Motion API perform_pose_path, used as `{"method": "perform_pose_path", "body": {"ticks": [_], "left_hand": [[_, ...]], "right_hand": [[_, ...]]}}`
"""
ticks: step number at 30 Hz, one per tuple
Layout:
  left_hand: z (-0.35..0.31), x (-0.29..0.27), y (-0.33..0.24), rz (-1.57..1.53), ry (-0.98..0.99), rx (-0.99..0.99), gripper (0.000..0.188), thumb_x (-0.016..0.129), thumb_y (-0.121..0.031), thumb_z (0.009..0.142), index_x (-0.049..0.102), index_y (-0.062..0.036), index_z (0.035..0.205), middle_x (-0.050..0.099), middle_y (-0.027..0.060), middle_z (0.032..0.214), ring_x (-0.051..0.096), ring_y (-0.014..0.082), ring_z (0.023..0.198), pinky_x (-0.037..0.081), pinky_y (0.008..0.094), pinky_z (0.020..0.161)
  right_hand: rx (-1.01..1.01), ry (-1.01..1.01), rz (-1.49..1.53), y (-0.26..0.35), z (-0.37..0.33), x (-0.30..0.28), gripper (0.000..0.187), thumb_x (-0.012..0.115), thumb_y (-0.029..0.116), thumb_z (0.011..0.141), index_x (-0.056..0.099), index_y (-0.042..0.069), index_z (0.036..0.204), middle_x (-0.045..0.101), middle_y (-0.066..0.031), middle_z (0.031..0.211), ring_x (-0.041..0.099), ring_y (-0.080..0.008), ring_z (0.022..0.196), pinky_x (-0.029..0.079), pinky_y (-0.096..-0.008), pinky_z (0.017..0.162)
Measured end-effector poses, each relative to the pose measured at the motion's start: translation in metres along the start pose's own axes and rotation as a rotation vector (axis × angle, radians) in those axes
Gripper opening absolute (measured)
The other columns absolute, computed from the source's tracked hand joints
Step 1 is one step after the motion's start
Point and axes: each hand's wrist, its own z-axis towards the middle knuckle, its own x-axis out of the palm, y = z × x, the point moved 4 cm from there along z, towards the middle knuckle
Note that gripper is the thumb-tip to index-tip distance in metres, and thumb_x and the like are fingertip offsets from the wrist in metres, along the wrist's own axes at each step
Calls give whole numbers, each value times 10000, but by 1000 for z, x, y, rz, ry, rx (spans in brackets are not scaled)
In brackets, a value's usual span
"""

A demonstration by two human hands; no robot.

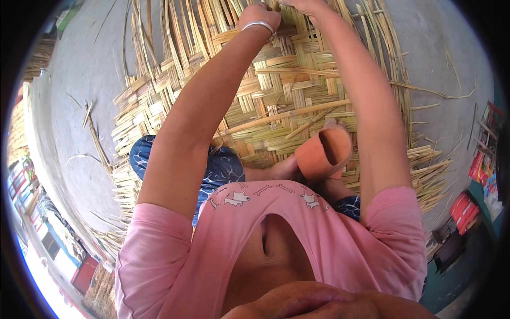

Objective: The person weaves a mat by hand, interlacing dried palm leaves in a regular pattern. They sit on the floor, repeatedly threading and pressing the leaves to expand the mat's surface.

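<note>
A partly woven mat of flat, straw-coloured reed strips spreads beneath me, its loose strip ends fanning out at the far side and edges. Over its far part, my left hand, with a silver bangle at the wrist, is closed in a fist on the weave. Its fingertips are hidden. Close by on the right, my right hand reaches toward the left one with its fingers drawn together. The top edge cuts part of it off, and what either hand pinches cannot be made out.
I sit on the mat with an orange slipper at my foot. Loose reed bits lie on the grey floor at left. Red packages and dark items stand along the right side. A straw bundle lies at far left.
</note>
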Motion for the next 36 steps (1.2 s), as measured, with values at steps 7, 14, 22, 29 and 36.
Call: {"method": "perform_pose_path", "body": {"ticks": [7,14,22,29,36], "left_hand": [[-1,2,20,-117,31,197,329,637,-255,924,749,-79,1179,738,218,1139,698,402,1095,541,451,958],[-52,2,32,251,-265,487,366,596,-316,991,681,-165,1314,559,58,1456,480,280,1379,391,479,1112],[-68,1,40,408,-248,527,409,557,-447,1012,664,-247,1352,485,75,1528,396,307,1451,276,521,1202],[-65,-2,45,267,-201,481,435,602,-479,972,677,-246,1333,486,72,1536,394,325,1451,268,497,1208],[-60,-9,38,130,-115,221,582,726,-386,816,631,-196,1358,478,60,1539,378,313,1462,243,477,1226]], "right_hand": [[-28,46,83,-13,-9,3,346,736,106,881,702,-12,1205,738,-146,1102,676,-264,1012,534,-412,901],[9,-58,-558,-38,6,-4,353,652,159,862,699,-1,1174,711,-255,1153,680,-380,1104,531,-467,942],[58,93,-806,-29,4,2,345,643,139,846,699,-19,1147,684,-300,1171,665,-432,1113,546,-470,941],[-13,96,-818,21,-47,9,357,612,224,949,656,-2,1222,695,-245,1234,669,-402,1154,538,-497,966],[-104,-37,-663,29,-87,15,316,598,77,875,620,-30,1172,685,-291,1154,646,-457,1129,520,-522,984]]}}
